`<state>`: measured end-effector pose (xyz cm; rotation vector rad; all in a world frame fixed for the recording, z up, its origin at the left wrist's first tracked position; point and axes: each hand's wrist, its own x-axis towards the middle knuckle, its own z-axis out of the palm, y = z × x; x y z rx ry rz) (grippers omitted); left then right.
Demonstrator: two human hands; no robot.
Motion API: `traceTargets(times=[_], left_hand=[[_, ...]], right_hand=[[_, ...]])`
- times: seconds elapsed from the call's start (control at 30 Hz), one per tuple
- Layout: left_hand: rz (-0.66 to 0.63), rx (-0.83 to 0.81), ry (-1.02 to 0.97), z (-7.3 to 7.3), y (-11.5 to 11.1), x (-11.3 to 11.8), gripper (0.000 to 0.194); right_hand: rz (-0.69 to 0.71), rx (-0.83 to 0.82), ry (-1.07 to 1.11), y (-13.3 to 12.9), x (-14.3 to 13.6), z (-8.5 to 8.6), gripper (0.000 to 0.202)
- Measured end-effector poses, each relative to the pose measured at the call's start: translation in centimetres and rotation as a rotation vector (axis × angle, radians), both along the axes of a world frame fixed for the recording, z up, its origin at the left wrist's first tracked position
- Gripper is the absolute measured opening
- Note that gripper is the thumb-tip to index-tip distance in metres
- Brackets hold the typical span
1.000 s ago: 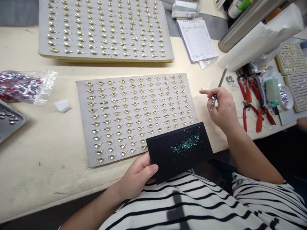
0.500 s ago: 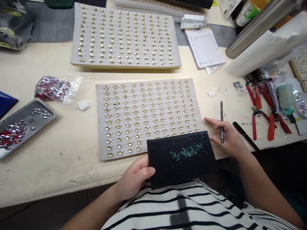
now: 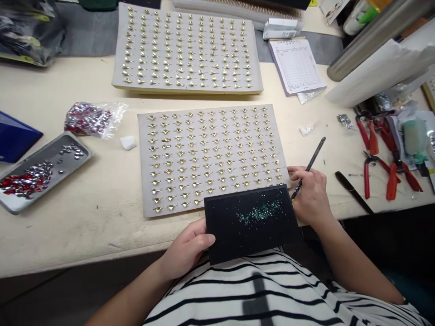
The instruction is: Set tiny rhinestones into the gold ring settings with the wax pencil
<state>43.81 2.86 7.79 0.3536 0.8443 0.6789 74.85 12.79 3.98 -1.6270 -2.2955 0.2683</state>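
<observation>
My left hand [image 3: 190,246] grips the left edge of a black tray [image 3: 224,235], thumb on top. Small green and clear stones [image 3: 260,213] lie scattered on the tray. My right hand [image 3: 311,194] is closed around a slim dark pen-like tool [image 3: 316,154], which slants with its upper end to the right, beside the tray's right edge. In front of the tray lies a pale board [image 3: 146,181] with rows of gold heart-shaped rings, its lower right corner hidden by the tray.
A second ring board [image 3: 186,88] lies farther back, beside a notepad [image 3: 295,68]. On the left are a grey tray [image 3: 76,163] of red and silver stones, and a bag [image 3: 95,120]. Red-handled pliers [image 3: 392,181] and a black tweezer-like tool [image 3: 353,192] lie on the right.
My right hand has moved a little left, closer to the tray, and its fingers have closed in. The tool has tilted from upright to slanting. The whole view has shifted slightly.
</observation>
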Motion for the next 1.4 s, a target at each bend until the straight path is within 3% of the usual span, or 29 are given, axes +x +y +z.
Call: traceTargets(times=[0.17,0.33,0.47,0.57,0.7,0.9,1.27,1.4], left_hand=[[0.030,-0.004,0.011,0.1,-0.1,0.0,0.036],[0.044,-0.005,0.031,0.1,-0.1,0.1,0.037],[0.043,0.012,0.027,0.2,0.4,0.1,0.035],[0.044,0.023,0.023,0.4,0.7,0.1,0.034],[0.037,0.018,0.018,0.4,1.0,0.3,0.031],[0.030,-0.015,0.028,0.4,1.2,0.9,0.023],[0.045,-0.099,0.012,0.2,1.3,2.1,0.011],[0.044,-0.149,-0.080,0.4,1.7,2.4,0.027]], right_hand=[[-0.003,-0.017,0.022,0.4,-1.2,0.1,0.035],[-0.033,-0.029,0.108,0.2,-0.1,0.7,0.036],[-0.236,-0.070,0.513,-0.6,0.4,1.7,0.021],[-0.256,-0.140,0.758,-1.3,-0.1,2.4,0.015],[-0.270,-0.294,0.903,-1.9,-0.7,3.1,0.017],[-0.347,-0.375,0.953,-2.2,-0.7,2.9,0.029],[-0.488,-0.358,0.921,-2.6,-0.7,2.4,0.032],[-0.517,-0.283,0.930,-2.0,-0.9,2.1,0.037]])
